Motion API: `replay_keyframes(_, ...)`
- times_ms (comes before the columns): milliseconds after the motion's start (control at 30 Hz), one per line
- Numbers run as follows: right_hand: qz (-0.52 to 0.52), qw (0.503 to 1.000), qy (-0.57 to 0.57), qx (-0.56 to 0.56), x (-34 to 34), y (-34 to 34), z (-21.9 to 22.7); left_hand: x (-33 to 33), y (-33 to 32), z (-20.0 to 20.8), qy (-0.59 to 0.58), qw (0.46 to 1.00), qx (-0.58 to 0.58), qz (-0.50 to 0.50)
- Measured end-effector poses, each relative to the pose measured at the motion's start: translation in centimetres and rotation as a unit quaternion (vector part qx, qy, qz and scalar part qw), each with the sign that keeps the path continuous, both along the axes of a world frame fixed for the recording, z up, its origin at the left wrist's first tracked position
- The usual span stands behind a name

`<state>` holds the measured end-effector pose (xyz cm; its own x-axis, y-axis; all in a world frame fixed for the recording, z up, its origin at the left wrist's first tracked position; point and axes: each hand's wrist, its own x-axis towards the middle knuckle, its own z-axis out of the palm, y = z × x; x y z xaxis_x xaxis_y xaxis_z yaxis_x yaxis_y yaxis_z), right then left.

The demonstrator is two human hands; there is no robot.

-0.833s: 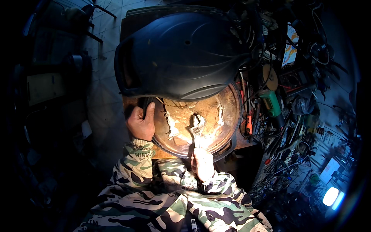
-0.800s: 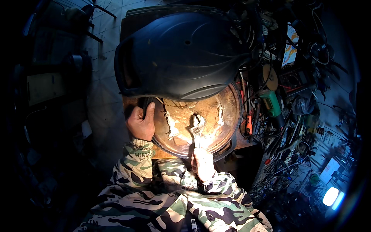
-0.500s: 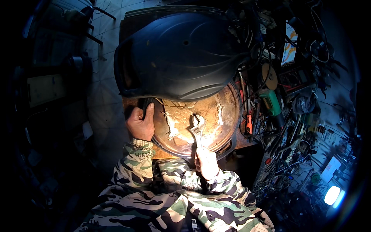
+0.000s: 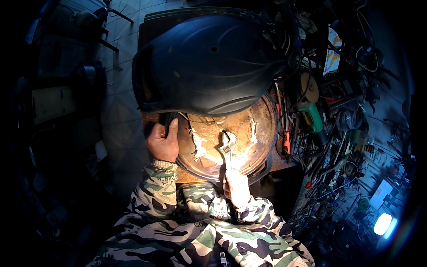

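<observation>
My right hand is closed around the handle of a silver adjustable wrench. Its jaw end lies over the brightly lit, rust-brown inside of a round metal pan. Ragged whitish strips run along two sides of the pan's inner surface. At the pan's left side, my left hand grips a dark part of the edge, thumb on top and fingers hidden underneath. A large black moulded shell covers the far part of the pan, and thin wires show below its near edge.
A green angle grinder with a tan disc and an orange-handled screwdriver lie right of the pan. Many tools and cables crowd the right side, near a multimeter. A bright lamp glows at lower right. Tiled floor shows at left.
</observation>
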<state>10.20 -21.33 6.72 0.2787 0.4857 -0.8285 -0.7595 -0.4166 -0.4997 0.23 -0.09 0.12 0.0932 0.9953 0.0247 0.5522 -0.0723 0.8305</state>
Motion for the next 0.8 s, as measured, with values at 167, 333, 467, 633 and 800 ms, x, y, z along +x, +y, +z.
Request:
replay_keyframes(167,-0.033,0.999,-0.003,0.015,-1.3,0.5,-0.1,0.0,-0.1,0.0,0.010,1.000,0.012,-0.016)
replay_keyframes(333,-0.055,0.998,0.003,0.027,-1.8,0.7,-0.2,-0.2,-0.1,-0.2,0.017,1.000,0.012,-0.020)
replay_keyframes(467,-0.060,0.998,0.010,0.014,-2.1,1.1,0.0,-0.2,-0.1,-0.3,0.010,1.000,0.008,-0.019)
replay_keyframes(633,-0.056,0.998,0.002,0.008,-2.6,1.2,-0.1,-0.2,-0.2,-0.1,0.018,1.000,0.005,-0.011)
replay_keyframes(800,-0.081,0.996,-0.044,-0.004,-4.3,2.0,-0.7,0.1,-0.3,-0.2,0.019,1.000,0.007,-0.009)
